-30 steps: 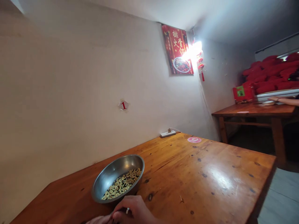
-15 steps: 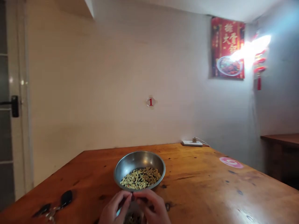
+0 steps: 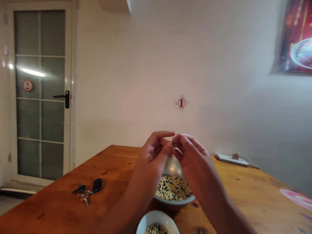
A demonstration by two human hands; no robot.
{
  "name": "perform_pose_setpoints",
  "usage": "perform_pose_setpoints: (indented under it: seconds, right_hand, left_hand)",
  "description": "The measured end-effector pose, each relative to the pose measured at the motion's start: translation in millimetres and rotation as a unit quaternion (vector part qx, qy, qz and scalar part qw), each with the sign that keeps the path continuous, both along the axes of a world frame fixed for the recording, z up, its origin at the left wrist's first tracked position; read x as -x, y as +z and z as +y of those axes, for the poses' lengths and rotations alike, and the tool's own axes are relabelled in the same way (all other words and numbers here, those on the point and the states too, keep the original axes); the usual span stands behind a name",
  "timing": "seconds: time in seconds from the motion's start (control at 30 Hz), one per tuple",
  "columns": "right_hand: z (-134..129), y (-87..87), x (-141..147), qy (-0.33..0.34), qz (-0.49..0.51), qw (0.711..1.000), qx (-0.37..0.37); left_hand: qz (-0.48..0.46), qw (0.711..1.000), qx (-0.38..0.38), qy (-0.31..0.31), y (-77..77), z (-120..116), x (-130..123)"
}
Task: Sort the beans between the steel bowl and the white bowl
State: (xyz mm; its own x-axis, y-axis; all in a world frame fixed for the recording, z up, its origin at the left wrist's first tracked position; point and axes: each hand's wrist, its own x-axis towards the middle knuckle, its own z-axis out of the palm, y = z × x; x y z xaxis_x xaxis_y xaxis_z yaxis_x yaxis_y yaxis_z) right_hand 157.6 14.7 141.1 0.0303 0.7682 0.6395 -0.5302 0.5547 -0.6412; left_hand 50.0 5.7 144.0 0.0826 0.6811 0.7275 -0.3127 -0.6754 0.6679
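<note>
steel bowl [image 3: 173, 166] of beans [image 3: 173, 189]; left hand [image 3: 153, 156], right hand [image 3: 192, 159] meet above

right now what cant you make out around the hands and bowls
All in the head view:
- Anything held by the left hand or right hand: hidden by the hands themselves.
- Part of the steel bowl: hidden behind the hands.
- Most of the white bowl: cut off by the bottom edge.

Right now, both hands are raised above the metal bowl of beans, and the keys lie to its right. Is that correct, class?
No: the keys lie left of the metal bowl, as the head view shows. The left hand and right hand are raised above it.
</note>
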Motion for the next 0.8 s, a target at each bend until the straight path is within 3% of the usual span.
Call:
perform_pose_setpoints:
  seconds: [0.17, 0.27, 0.5, 0.8]
  right_hand:
    - [-6, 6.1, 7, 0.154, -0.014, 0.988, 0.028]
    - [-11, 4.8, 4, 0.206, -0.018, 0.977, 0.041]
    - [-19, 8.0, -5, 0.269, -0.057, 0.960, 0.046]
    - [-18, 4.9, -3, 0.298, -0.110, 0.948, 0.036]
  left_hand:
    - [-0.050, 0.996, 0.020, -0.071, 2.6, -18, 2]
    - [-0.050, 0.993, 0.049, -0.097, 3.1, -26, 5]
    - [-0.042, 0.979, 0.112, -0.165, 7.2, -33, 7]
    - [-0.012, 0.962, 0.167, -0.214, 13.0, -38, 14]
